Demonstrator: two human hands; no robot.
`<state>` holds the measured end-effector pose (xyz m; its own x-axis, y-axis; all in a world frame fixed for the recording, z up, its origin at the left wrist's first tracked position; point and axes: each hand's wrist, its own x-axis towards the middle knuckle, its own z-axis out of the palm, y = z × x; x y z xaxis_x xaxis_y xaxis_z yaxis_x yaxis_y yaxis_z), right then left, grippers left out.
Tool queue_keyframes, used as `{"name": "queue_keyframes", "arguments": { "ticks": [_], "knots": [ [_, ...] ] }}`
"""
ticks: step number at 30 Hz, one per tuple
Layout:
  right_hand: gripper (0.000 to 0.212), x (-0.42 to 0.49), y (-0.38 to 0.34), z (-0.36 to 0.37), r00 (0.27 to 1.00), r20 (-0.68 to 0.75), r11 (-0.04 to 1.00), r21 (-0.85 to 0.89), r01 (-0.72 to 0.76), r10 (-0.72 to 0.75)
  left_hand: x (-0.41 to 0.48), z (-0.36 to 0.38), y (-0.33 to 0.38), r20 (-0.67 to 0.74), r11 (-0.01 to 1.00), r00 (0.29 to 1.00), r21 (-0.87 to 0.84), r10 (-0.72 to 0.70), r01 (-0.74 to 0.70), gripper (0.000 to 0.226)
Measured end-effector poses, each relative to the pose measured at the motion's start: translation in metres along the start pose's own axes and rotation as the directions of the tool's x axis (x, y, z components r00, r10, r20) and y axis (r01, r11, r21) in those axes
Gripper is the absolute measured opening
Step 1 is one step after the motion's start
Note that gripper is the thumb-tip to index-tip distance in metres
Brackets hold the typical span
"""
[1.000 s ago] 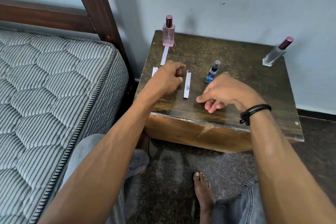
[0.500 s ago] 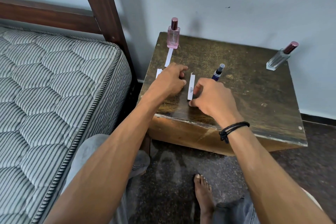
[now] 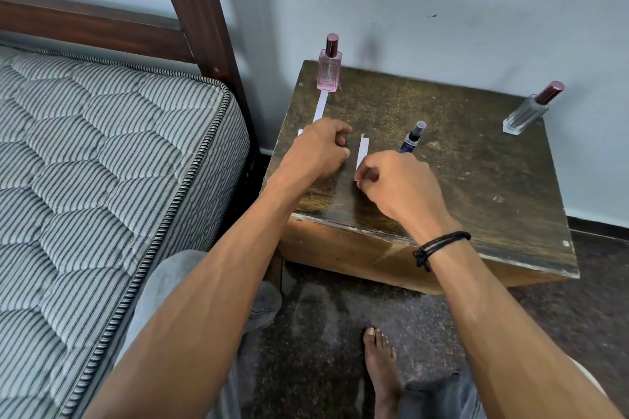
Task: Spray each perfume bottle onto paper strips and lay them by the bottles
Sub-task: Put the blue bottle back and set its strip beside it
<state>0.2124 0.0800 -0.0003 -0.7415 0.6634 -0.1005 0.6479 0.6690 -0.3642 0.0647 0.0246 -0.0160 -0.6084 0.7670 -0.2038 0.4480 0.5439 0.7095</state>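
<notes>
**Right hand pinching a strip's near end, just left of the blue bottle**

The right hand [image 3: 396,185] nips the near end of a paper strip [image 3: 363,151] between thumb and forefinger. The rest of the strip lies along the table [image 3: 476,163], just left of the blue bottle [image 3: 413,139]. Farther left of that bottle the left hand [image 3: 318,150] rests curled over a second strip [image 3: 300,131]; whether it grips that strip I cannot tell. The lift would go best by peeling the end up rather than dragging it, holding only the tip, and keeping the wrist off the blue bottle, which looks easy to tip.
</notes>
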Motion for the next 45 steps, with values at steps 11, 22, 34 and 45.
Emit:
{"name": "queue_keyframes", "arguments": {
  "ticks": [11, 22, 34, 45],
  "knots": [
    [0.011, 0.001, -0.001, -0.005, 0.953, -0.291, 0.974, 0.175, 0.141, -0.085, -0.008, -0.013, 0.005, 0.179, 0.811, 0.955, -0.503, -0.238, 0.297, 0.016],
    [0.011, 0.001, 0.009, -0.013, 0.904, -0.359, 0.894, 0.288, 0.343, -0.231, -0.002, -0.023, -0.001, 0.070, 0.482, 0.927, -0.838, -0.369, 0.255, 0.012],
    [0.008, 0.003, 0.013, -0.008, 0.883, -0.290, 0.880, 0.197, 0.433, -0.370, 0.002, -0.020, -0.005, -0.129, 0.559, 0.954, -0.828, -0.272, 0.047, 0.024],
    [0.003, 0.000, 0.008, 0.017, 0.818, -0.495, 0.949, -0.052, 0.309, -0.294, 0.033, -0.003, 0.033, -0.202, 0.817, 0.978, -0.571, -0.046, -0.080, 0.021]
  ]
}}
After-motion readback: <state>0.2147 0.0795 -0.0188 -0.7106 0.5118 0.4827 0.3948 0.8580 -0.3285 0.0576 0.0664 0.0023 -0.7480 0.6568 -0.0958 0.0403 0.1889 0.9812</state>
